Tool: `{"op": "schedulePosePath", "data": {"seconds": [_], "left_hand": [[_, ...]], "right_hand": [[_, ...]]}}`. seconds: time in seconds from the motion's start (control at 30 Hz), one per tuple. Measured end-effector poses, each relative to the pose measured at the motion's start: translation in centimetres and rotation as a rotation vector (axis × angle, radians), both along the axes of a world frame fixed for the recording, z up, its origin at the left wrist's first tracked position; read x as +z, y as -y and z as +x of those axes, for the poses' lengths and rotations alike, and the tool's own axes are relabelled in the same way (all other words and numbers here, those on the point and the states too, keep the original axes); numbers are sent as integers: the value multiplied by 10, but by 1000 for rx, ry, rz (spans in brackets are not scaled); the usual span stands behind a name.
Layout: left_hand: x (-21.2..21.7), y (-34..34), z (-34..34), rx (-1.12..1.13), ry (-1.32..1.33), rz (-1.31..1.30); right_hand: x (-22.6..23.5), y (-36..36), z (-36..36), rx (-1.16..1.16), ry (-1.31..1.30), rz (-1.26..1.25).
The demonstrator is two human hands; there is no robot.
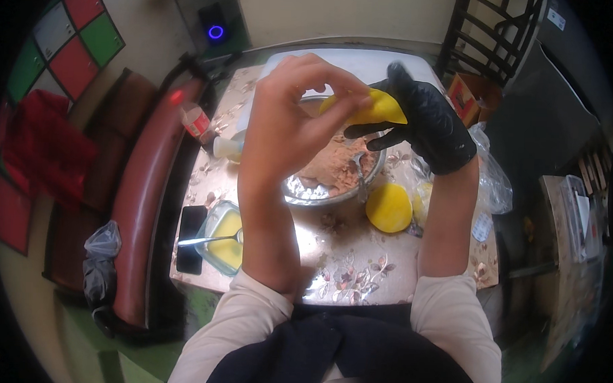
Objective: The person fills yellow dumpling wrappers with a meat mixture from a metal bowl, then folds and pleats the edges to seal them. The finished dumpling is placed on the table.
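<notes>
Over a metal bowl of pinkish ground filling, a thin yellow dough round is held up, curved or folded over. My bare left hand pinches its near-left edge between thumb and fingers. My right hand, in a black glove, supports the right side with fingers beneath and thumb raised; whether anything lies inside the fold is hidden. A metal spoon leans in the bowl's right side. Flat beside the bowl, below my right hand, lies another yellow dough round.
A glass dish of yellow liquid with a spoon across it stands left, beside a dark phone. A plastic bottle is at the left edge. Clear plastic bags sit right. A red padded bench flanks the table.
</notes>
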State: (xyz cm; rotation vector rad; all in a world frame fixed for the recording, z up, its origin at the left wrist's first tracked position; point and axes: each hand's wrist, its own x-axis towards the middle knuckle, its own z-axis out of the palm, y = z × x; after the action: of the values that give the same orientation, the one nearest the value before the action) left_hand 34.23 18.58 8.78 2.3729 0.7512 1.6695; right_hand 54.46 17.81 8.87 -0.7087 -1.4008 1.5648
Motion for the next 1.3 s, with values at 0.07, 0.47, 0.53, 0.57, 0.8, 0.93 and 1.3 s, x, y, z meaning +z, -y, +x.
{"op": "schedulePosePath", "data": {"seconds": [0.07,0.47,0.53,0.57,0.8,0.93,1.3], "left_hand": [[0,1,-1,6,10,4],[4,12,-2,-180,312,-475],[7,14,-9,-257,230,-503],[7,14,-10,-257,221,-503],[4,13,-11,-218,178,-480],[6,16,-13,-181,162,-529],[6,17,-9,-184,203,-589]], "right_hand": [[1,4,-5,-76,147,141],[5,15,-5,-283,134,170],[7,16,-1,-262,140,189],[8,16,0,-258,144,207],[7,19,-5,-335,150,204],[5,21,-9,-390,127,256],[5,17,-11,-498,49,289]]}}
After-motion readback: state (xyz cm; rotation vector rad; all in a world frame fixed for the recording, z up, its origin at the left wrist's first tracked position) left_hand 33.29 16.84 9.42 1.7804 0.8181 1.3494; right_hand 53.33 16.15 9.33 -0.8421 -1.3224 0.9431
